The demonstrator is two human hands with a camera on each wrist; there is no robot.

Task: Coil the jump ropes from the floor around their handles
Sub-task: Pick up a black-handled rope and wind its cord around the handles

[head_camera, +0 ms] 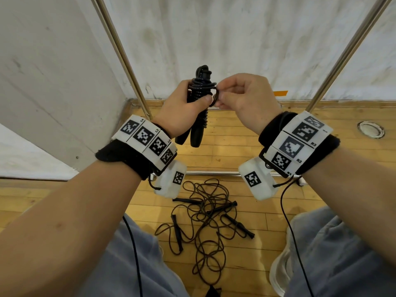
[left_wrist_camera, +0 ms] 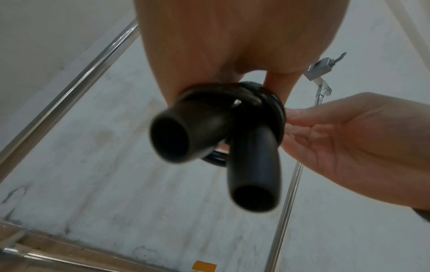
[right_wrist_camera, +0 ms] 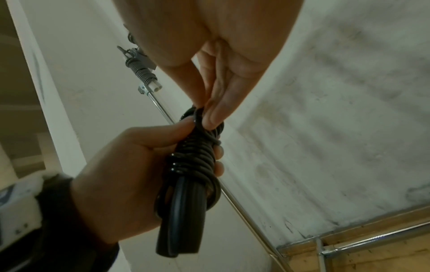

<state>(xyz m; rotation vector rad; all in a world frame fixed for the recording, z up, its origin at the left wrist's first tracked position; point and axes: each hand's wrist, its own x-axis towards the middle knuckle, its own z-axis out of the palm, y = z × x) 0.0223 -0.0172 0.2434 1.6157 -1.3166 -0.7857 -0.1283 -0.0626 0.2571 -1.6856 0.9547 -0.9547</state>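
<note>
Left hand gripping a pair of black handles held side by side at chest height, fingers curled round them and thumb pressing on the black rope that is winding in tight turns about their upper part; the open handle ends are pointing down towards the floor. Right hand pinching a small loop of rope between thumb and fingertips, just beside the left thumb at the top of the coil. Below, between the person's knees, further jump ropes are lying in a loose tangle on the wooden floor, their thin black handles scattered among the loops. Metal poles are rising on either side against a white wall
</note>
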